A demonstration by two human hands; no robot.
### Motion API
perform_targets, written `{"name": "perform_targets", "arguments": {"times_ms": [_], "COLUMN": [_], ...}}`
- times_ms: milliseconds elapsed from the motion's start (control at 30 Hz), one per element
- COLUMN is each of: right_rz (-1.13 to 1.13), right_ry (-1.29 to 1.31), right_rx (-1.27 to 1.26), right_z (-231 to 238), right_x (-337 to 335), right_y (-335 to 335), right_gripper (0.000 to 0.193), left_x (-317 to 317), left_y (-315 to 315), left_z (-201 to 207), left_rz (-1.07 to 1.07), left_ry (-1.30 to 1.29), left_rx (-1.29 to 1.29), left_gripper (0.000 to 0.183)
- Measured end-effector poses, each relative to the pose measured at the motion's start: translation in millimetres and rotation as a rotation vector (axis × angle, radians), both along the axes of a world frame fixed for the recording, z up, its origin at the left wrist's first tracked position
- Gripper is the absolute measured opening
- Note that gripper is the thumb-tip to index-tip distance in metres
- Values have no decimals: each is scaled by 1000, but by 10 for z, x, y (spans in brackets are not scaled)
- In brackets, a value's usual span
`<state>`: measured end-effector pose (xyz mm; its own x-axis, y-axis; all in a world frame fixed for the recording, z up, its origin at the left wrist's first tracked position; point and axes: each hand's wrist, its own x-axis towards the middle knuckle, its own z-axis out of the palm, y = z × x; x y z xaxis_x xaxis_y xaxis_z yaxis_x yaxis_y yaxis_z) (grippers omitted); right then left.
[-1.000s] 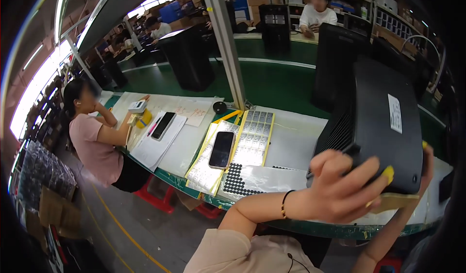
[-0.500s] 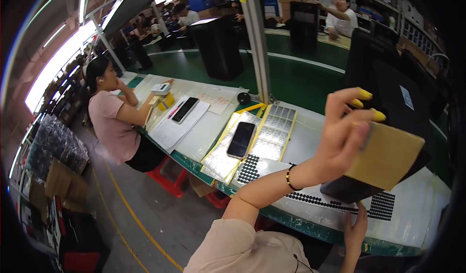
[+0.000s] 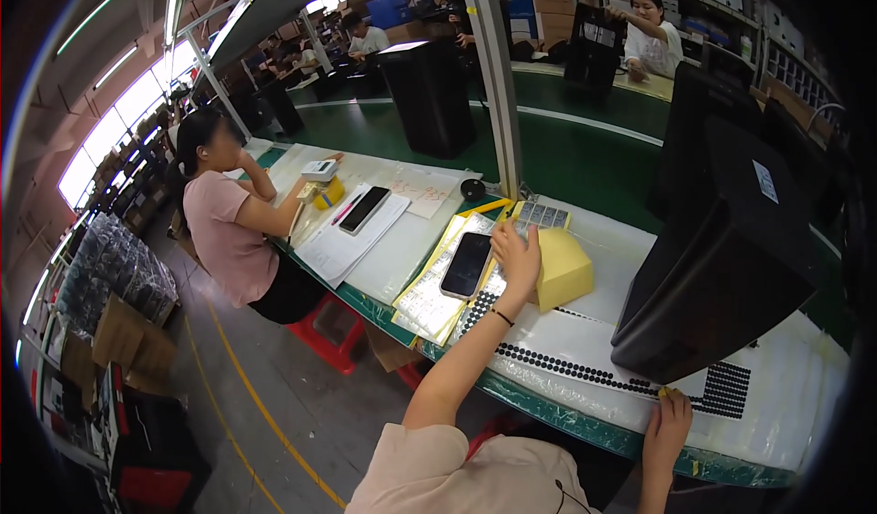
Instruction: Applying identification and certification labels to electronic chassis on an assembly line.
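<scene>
My left hand is closed at the left edge of a yellow-backed sheet, which curves over the label sheets on the bench. Beside its fingers lies a dark-screened phone. A tall black cabinet tilts above the bench on the right, with a small pale label on its upper part. My right hand rests at the bench's near edge below the cabinet, fingers stretched out and a yellow cover on one fingertip. Those fingertips touch the edge of a white sheet with rows of black dots.
Silvery label sheets lie under the phone. To the left, a person in pink sits near papers, another phone and a yellow container. A metal post rises behind the bench. More black cabinets stand beyond.
My left hand has come down and left from the cabinet, bringing the yellow-backed sheet to the label sheets. The cabinet's front is now uncovered. My right hand has stayed near the bench edge.
</scene>
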<state>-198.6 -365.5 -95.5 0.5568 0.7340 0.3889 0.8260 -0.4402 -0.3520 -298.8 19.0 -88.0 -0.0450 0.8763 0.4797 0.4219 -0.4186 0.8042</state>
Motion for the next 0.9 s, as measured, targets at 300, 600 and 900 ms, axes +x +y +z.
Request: {"name": "perform_targets", "arguments": {"times_ms": [300, 600, 900], "right_rz": [75, 132, 217], "right_ry": [-8, -86, -203], "right_rx": [61, 79, 16], "right_z": [40, 1, 18], "right_x": [120, 190, 308], "right_y": [80, 113, 110], "right_gripper": [14, 7, 8], "left_x": [-247, -83, 158], "left_y": [-1341, -2367, -2488], "left_z": [460, -380, -431], "left_rz": [-847, -1004, -945], "left_ry": [67, 580, 679], "left_rx": [473, 507, 604], "left_gripper": [19, 44, 37]}}
